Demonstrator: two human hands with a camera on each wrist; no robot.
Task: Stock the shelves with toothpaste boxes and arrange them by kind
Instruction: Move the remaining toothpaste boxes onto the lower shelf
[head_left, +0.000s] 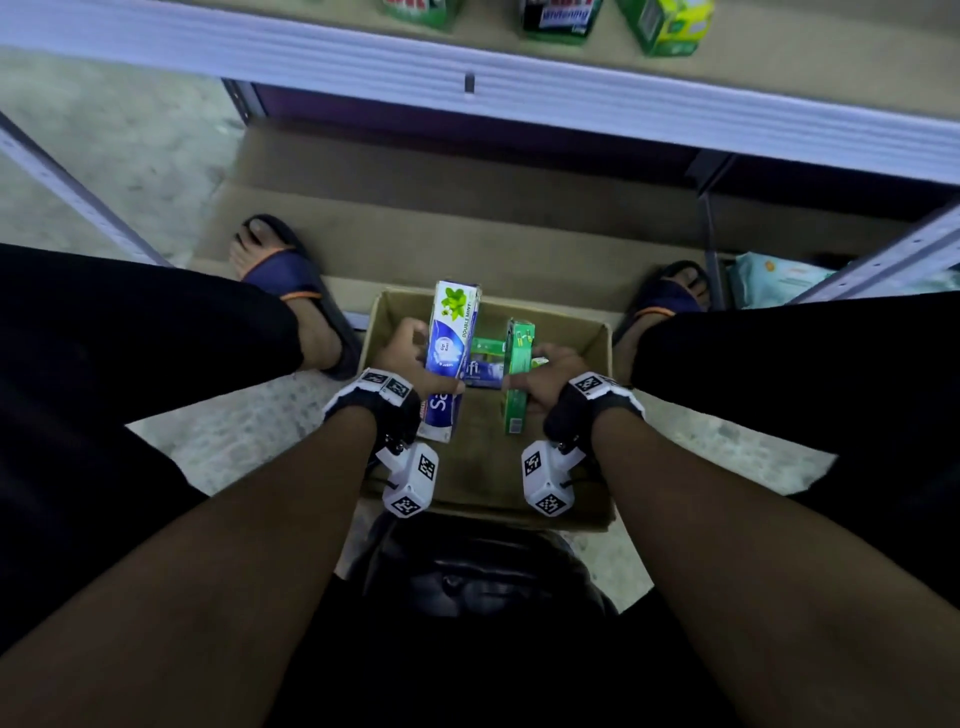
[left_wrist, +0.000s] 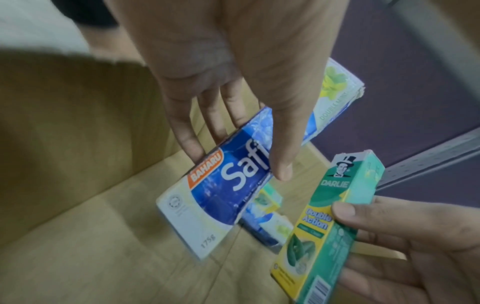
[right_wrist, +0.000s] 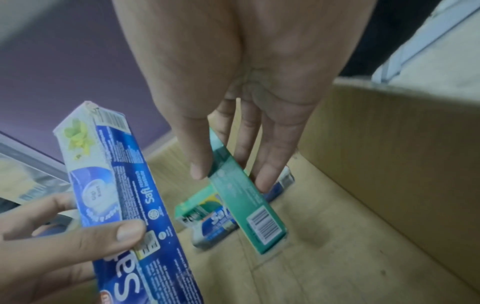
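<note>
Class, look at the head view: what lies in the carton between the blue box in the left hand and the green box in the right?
Two smaller toothpaste boxes, one blue-white and one green, lie on the carton floor.

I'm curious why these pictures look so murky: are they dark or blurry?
Head view: dim, shelf edge bowed by the wide lens. Left wrist view: Safi box readable, cardboard carton smeared. Right wrist view: green Darlie box soft, surroundings blurred.
</note>
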